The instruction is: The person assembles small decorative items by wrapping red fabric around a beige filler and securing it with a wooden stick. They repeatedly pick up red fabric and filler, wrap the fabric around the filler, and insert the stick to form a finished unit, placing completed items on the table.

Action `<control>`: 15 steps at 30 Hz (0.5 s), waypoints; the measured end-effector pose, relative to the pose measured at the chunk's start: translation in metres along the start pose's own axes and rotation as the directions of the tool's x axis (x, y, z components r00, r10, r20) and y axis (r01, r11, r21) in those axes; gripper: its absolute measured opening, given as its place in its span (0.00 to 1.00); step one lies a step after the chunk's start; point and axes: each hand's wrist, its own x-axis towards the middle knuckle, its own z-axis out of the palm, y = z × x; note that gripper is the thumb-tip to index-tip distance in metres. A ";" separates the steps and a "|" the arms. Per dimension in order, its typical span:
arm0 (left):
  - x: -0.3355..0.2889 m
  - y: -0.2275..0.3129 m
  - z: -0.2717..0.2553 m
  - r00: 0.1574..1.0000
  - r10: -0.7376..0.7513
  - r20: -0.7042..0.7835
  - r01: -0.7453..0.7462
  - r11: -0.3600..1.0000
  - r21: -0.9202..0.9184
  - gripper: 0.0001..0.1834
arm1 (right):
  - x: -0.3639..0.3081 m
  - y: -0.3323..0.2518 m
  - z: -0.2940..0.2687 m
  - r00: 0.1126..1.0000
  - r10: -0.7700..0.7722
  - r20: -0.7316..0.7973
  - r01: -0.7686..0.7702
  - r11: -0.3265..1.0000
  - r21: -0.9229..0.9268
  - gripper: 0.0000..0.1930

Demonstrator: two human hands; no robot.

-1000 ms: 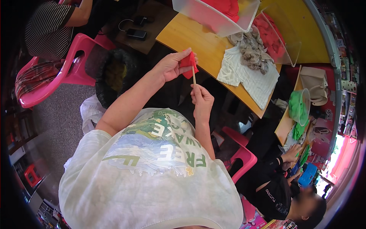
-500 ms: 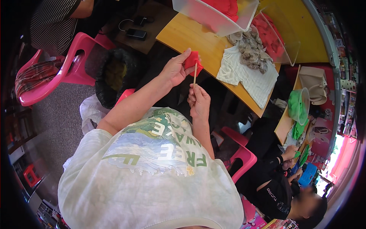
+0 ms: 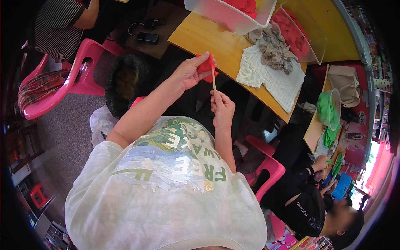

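My left hand [image 3: 188,75] pinches a small piece of red cloth [image 3: 206,66] between thumb and fingers, just off the near edge of the wooden table. In my right hand [image 3: 223,109], closed below it, is a thin wooden stick [image 3: 213,80] pointing upward. Its upper end meets the right side of the red cloth; whether it goes inside a fold I cannot tell. A translucent bin [image 3: 250,26] with more red pieces stands on the table [image 3: 196,35] beyond my hands.
A white shirt [image 3: 268,77] and a crumpled grey-brown cloth [image 3: 277,50] lie on the table. At left are a pink chair [image 3: 79,79] and a black-lined bin [image 3: 112,89]. On the right, a person in black [image 3: 306,210] handles green pieces near a clear tub [image 3: 336,110].
The red cloth has turned slightly and shows narrower. My right hand and the stick have shifted a little to the right. The co-worker's hands have also moved slightly.
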 end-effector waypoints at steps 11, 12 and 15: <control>-0.023 -0.015 0.015 0.991 0.110 0.080 -0.123 0.978 0.171 0.14 | -0.013 0.011 0.003 0.986 0.119 0.115 -0.151 0.931 0.331 0.10; -0.023 -0.013 0.014 0.990 0.113 0.079 -0.125 0.977 0.171 0.14 | -0.014 0.010 0.004 0.994 0.091 0.068 -0.106 0.959 0.262 0.10; -0.029 -0.007 0.008 0.993 0.090 0.083 -0.101 0.985 0.139 0.15 | -0.020 0.008 0.005 1.000 -0.016 0.014 0.015 0.997 0.074 0.11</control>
